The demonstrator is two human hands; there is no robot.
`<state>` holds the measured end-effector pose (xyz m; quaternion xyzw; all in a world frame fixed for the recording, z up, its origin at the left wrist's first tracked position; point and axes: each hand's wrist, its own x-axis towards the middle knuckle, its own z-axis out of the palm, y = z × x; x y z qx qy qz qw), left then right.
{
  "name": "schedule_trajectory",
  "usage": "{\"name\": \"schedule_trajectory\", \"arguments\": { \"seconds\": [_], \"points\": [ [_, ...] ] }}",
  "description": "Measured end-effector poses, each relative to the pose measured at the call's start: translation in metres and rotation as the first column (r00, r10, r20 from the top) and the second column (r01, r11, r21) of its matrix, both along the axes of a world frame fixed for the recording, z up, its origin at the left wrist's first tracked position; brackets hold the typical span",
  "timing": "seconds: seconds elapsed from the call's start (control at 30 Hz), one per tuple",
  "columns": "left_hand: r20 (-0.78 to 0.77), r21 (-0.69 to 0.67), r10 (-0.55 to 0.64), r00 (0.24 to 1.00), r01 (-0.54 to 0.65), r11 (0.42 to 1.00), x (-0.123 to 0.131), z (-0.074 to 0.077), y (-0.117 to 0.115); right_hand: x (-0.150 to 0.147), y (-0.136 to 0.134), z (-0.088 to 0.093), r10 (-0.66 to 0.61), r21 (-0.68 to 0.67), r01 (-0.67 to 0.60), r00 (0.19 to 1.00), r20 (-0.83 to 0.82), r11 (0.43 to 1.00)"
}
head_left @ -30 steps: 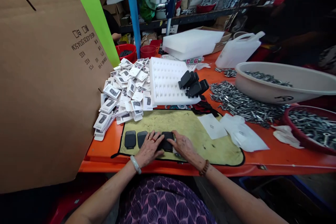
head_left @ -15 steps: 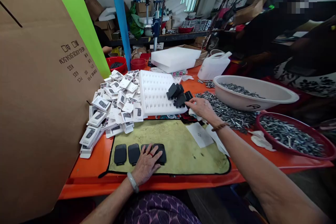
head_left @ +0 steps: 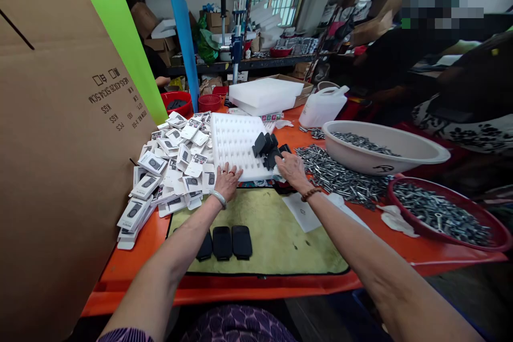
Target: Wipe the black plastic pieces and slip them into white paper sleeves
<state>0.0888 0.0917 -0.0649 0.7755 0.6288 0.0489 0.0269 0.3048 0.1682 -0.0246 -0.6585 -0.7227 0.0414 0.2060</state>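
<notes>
My left hand lies on the near left edge of a white foam tray with rows of slots, its fingers apart. At the tray's near right corner, my right hand has its fingers bent in beside a heap of black plastic pieces. What its fingertips hold, if anything, is hidden. A row of flat black rounded cases lies on the yellow-green cloth mat. My left forearm covers the left end of the row.
Small white printed boxes pile left of the tray, beside a large cardboard carton. On the right are loose metal parts, a white basin and a dark red basin. A white jug stands behind. People sit at the right.
My left hand has left the black cases and moved forward to the foam tray's near edge. My right hand has shifted slightly left at the tray's corner.
</notes>
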Motion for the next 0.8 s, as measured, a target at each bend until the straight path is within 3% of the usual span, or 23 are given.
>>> {"name": "schedule_trajectory", "arguments": {
  "seconds": [0.13,0.2,0.33,0.4,0.43,0.47,0.53,0.57,0.6,0.63,0.7,0.77,0.8],
  "points": [
    [-0.005,-0.014,0.033,0.999,-0.034,0.999,0.005,-0.008,0.005,-0.003,-0.014,-0.008,0.024,0.137,-0.020,0.999,-0.027,0.990],
    [0.013,-0.026,0.044,0.999,-0.044,0.999,0.007,-0.008,0.006,0.000,-0.021,-0.003,0.019,0.216,-0.004,0.997,-0.070,0.976],
    [0.131,-0.018,0.073,0.989,-0.072,0.997,0.012,0.004,0.009,0.022,-0.039,0.029,0.028,0.283,0.037,0.975,-0.222,0.958],
    [0.303,0.001,0.120,0.945,-0.126,0.992,0.017,0.014,0.004,0.035,-0.054,0.046,0.083,0.176,-0.018,0.926,-0.369,0.984],
    [0.441,-0.015,0.151,0.885,-0.161,0.987,0.020,0.019,-0.002,0.041,-0.063,0.051,0.101,0.070,-0.077,0.874,-0.475,0.995],
    [0.602,-0.067,0.187,0.776,-0.184,0.981,0.024,0.024,-0.010,0.045,-0.073,0.054,0.095,-0.057,-0.159,0.803,-0.589,0.986],
    [0.857,-0.306,0.317,0.406,-0.094,0.948,0.031,0.031,-0.035,0.047,-0.092,0.051,0.015,-0.282,-0.359,0.641,-0.767,0.890],
    [0.886,-0.440,0.422,0.192,0.059,0.896,0.035,0.034,-0.050,0.046,-0.101,0.046,-0.033,-0.349,-0.441,0.581,-0.813,0.827],
    [0.836,-0.534,0.549,0.016,0.258,0.805,0.038,0.035,-0.065,0.042,-0.108,0.039,-0.061,-0.384,-0.497,0.548,-0.834,0.778],
    [0.739,-0.564,0.666,-0.101,0.448,0.694,0.042,0.034,-0.081,0.037,-0.115,0.031,-0.057,-0.391,-0.519,0.546,-0.836,0.760],
    [0.537,-0.531,0.810,-0.237,0.651,0.543,0.047,0.030,-0.109,0.023,-0.127,0.014,0.007,-0.336,-0.426,0.628,-0.778,0.840],
    [0.398,-0.532,0.845,-0.358,0.660,0.530,0.051,0.024,-0.128,0.004,-0.145,0.000,0.057,-0.164,-0.212,0.759,-0.649,0.963],
    [0.353,-0.560,0.840,-0.412,0.626,0.543,0.052,0.020,-0.135,-0.006,-0.157,-0.005,0.072,-0.043,-0.120,0.804,-0.590,0.992]
  ]
}}
